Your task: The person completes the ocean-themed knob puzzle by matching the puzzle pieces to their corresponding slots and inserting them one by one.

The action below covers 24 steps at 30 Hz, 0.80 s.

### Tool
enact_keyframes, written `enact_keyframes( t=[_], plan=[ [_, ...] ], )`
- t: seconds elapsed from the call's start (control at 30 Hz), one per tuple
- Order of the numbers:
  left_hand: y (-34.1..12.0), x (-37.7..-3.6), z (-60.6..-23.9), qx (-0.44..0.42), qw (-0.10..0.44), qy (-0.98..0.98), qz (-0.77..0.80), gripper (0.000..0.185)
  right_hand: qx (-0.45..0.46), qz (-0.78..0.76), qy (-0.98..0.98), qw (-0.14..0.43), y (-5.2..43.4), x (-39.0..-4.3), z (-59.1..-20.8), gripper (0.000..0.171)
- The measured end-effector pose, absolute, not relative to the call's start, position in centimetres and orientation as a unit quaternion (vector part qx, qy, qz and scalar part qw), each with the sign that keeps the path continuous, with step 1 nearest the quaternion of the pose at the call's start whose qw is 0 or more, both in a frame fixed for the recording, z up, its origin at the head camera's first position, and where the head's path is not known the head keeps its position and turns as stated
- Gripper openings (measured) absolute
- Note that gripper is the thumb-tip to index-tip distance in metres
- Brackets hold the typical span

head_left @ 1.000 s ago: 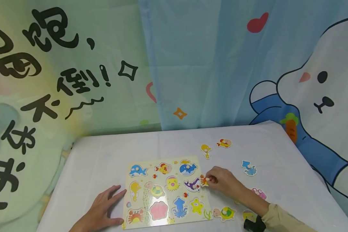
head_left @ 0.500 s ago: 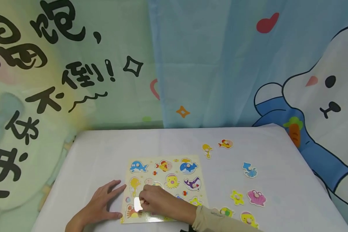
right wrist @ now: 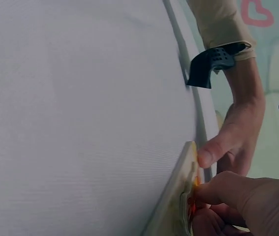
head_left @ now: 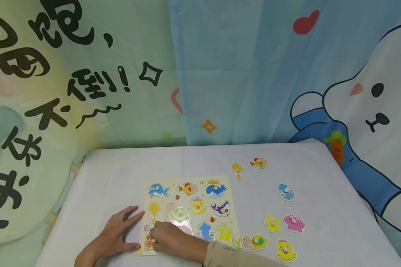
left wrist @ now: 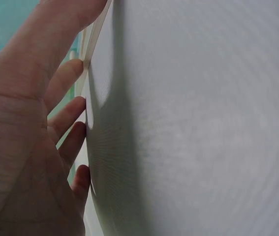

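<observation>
Orange crab piece [head_left: 149, 243]: pinched by the right hand [head_left: 165, 239] over the puzzle board's [head_left: 187, 213] near-left corner recess. Left hand [head_left: 115, 237]: fingers spread flat on the table, bracing the board's left edge (thumb touching). Best seated by matching the outline, then pressing level.

The orange crab piece [head_left: 149, 241] sits at the near left corner of the puzzle board [head_left: 187, 181], mostly hidden under fingers. The board is pale yellow, flat on the white table, printed with sea animals, several slots filled.
</observation>
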<state>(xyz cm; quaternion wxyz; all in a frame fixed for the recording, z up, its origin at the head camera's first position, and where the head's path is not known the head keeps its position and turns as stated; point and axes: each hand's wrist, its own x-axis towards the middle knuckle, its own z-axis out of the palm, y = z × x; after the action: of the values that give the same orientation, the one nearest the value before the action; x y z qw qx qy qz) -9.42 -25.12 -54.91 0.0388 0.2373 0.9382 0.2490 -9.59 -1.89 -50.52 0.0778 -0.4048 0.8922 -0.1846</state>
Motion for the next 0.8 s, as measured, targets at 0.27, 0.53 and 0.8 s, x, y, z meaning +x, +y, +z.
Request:
enact_keyframes(
  t=[0.27,0.53,0.8],
  plan=[
    [-25.0,-9.5,-54.7,0.234,0.044,0.939,0.25,0.087,-0.404,-0.179,0.895,0.067,-2.0,-9.4,-50.7,0.014],
    [-25.2,-9.3,-55.1,0.254,0.01,0.94,0.228,0.087,-0.393,-0.138,0.908,0.048,-2.2,-8.9,-51.3,0.005],
    [-25.0,-9.2,-55.0,0.244,0.023,0.943,0.224,0.087,-0.388,-0.098,0.916,0.036,-2.1,-8.3,-51.3,0.011]
  ],
)
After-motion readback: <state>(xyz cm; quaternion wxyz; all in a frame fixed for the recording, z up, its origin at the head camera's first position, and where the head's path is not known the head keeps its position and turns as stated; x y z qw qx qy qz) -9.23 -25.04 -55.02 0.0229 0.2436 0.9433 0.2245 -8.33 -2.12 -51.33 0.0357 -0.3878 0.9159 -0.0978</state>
